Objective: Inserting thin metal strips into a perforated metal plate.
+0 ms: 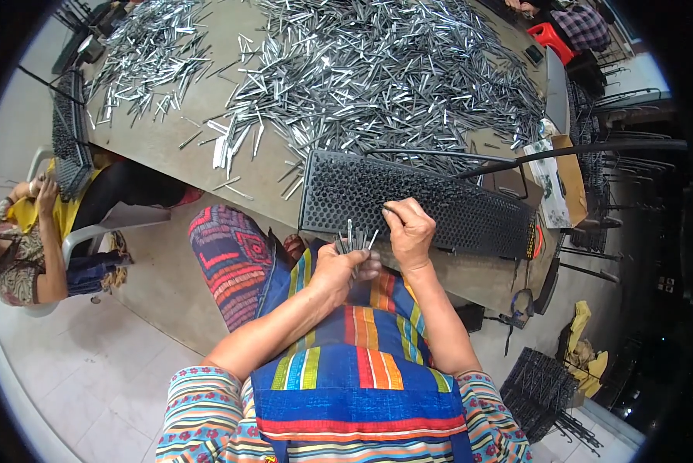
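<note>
My left hand (333,275) is closed around a small bundle of thin grey metal strips (356,241), their ends sticking up in front of my apron. Just to the right, my right hand (413,235) is pinched at the front part of a long black perforated rack (332,202). What its fingertips hold, if anything, is too small and dark to make out. Rows of round holes cover the rack, and its middle and right parts look darker and more filled. It lies slanted along the table's near edge.
A big heap of loose metal strips (377,69) covers the table (207,166), with a smaller pile (150,58) at far left. A black rod (570,148) crosses above the rack. An open cardboard box (569,181) stands right. A seated person (34,255) handles another rack at left.
</note>
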Motion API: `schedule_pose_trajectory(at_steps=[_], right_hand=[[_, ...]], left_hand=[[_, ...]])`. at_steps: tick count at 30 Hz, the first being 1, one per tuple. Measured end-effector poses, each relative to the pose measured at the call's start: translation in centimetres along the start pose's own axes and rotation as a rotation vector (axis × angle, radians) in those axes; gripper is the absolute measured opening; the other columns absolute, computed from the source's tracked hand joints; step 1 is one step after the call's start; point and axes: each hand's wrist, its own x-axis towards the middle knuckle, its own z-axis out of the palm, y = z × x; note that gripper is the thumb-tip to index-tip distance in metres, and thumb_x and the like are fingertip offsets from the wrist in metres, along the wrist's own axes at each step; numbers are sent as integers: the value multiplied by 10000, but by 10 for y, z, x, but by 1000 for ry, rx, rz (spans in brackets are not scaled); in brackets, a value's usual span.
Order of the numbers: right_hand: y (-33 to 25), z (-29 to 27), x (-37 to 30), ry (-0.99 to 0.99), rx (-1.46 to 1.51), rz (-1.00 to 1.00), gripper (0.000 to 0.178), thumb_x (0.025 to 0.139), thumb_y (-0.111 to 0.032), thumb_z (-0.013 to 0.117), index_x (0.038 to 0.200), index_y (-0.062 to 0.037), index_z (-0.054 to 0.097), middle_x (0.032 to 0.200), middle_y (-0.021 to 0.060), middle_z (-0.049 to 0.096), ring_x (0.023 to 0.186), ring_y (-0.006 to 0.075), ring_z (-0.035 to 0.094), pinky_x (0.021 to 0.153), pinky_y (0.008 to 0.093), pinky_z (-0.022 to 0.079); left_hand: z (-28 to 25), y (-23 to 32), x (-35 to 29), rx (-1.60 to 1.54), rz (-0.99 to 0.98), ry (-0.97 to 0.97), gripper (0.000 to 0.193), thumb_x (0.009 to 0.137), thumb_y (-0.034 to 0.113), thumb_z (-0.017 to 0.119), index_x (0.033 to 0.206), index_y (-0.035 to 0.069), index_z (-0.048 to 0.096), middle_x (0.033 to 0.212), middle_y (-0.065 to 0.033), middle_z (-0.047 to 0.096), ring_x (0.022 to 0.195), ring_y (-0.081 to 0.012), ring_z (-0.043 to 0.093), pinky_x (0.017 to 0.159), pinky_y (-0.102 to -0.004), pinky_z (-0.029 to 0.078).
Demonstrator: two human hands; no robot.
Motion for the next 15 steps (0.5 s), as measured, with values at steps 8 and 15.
schedule_pose_trajectory(at_steps=[8, 15], right_hand=[[-6, -16, -22, -370, 376, 424, 141, 726, -1, 689, 864, 30, 684, 729, 47, 616, 557, 63, 518, 495, 255, 399], [-3, -18, -30, -270, 892, 846, 26, 808, -8, 661, 829, 6, 665, 655, -1, 600, 469, 17, 425, 416, 176, 290]], left_hand=[[2, 6, -2, -26, -3, -59, 128, 847, -35, 595, 970, -17, 625, 878, -131, 682, 738, -225, 690, 614, -331, 601], [9, 5, -5, 90, 21, -85, 119, 862, -21, 588, 970, -29, 636, 872, -156, 692, 735, -237, 702, 594, -316, 596]])
